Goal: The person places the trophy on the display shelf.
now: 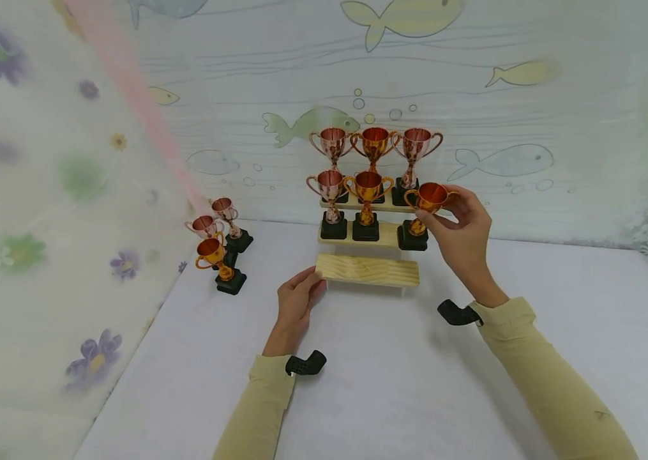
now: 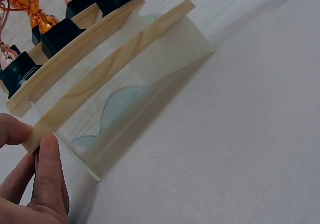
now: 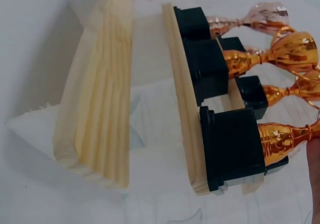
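My right hand [image 1: 467, 233] pinches a small gold trophy [image 1: 431, 198] by its cup and handle. Its black base [image 3: 235, 149] is at the right end of the middle shelf [image 1: 389, 234] of a wooden display stand, right at the board's front edge. Beside it on that board are a pink-copper trophy [image 1: 331, 185] and another gold trophy [image 1: 367, 188]. With thumb and fingers, my left hand [image 1: 296, 306] pinches the left end of the bare bottom shelf [image 1: 366, 269]. In the left wrist view, the clear side panel [image 2: 75, 156] drops below that board.
On the top shelf [image 1: 385, 207] stand two pink-copper trophies with a gold trophy [image 1: 374, 144] between them. A cluster of one gold trophy [image 1: 211, 252] and two pink-copper ones is on the white tabletop [image 1: 375, 383] at left. A fish-patterned curtain [image 1: 530, 115] hangs behind.
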{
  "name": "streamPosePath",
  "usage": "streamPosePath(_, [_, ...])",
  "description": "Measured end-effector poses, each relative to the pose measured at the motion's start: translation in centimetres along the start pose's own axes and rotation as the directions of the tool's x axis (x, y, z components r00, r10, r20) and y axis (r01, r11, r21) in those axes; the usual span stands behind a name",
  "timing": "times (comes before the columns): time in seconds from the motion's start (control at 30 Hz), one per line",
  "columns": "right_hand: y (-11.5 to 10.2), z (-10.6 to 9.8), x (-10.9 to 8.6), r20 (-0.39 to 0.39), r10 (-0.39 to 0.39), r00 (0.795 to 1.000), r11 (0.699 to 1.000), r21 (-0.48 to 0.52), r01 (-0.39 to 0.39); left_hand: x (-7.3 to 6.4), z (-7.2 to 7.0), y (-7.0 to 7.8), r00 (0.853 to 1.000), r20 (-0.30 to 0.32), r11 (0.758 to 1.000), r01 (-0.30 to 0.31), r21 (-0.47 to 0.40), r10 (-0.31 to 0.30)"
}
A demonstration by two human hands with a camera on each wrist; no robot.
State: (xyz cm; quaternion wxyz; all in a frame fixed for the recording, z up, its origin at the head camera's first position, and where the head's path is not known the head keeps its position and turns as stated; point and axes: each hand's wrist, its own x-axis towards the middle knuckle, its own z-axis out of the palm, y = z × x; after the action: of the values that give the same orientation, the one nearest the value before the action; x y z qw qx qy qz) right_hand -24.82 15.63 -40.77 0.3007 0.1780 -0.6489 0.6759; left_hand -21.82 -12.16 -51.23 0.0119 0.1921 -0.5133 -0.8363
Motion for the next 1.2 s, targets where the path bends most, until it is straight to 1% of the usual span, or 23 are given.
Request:
streamPosePath(0.2, [0.6,0.7,1.0,0.031,0.009,0.999,0.997,-0.078,-0.006,0.0,-0.1,0.0,1.000,0.000,1.000,0.013,-0.001,-0.013])
streamPosePath(0.47, [0.9,1.3,1.8,0.059,0.013,0.998,0.997,-0.080,-0.008,0.1,-0.2,-0.1,1.000,0.000,1.000,0.019,-0.003,-0.019])
streamPosePath(0.8, [1.0,2.0,1.9,0.045,0.056,0.997,0.995,-0.090,-0.051,0.1,-0.1,-0.1,1.000,0.002,1.000,0.014,0.006,-0.014])
streamPosePath(1.03, [1.1,2.2,1.9,0.049,0.062,0.997,0.994,-0.094,-0.057,0.2,-0.1,-0.2,1.000,0.000,1.000,0.019,0.006,-0.019])
streamPosePath(1.2, [1.1,2.3,1.9,0.045,0.065,0.997,0.994,-0.087,-0.061,0.1,-0.1,-0.1,1.000,0.000,1.000,0.011,0.008,-0.011])
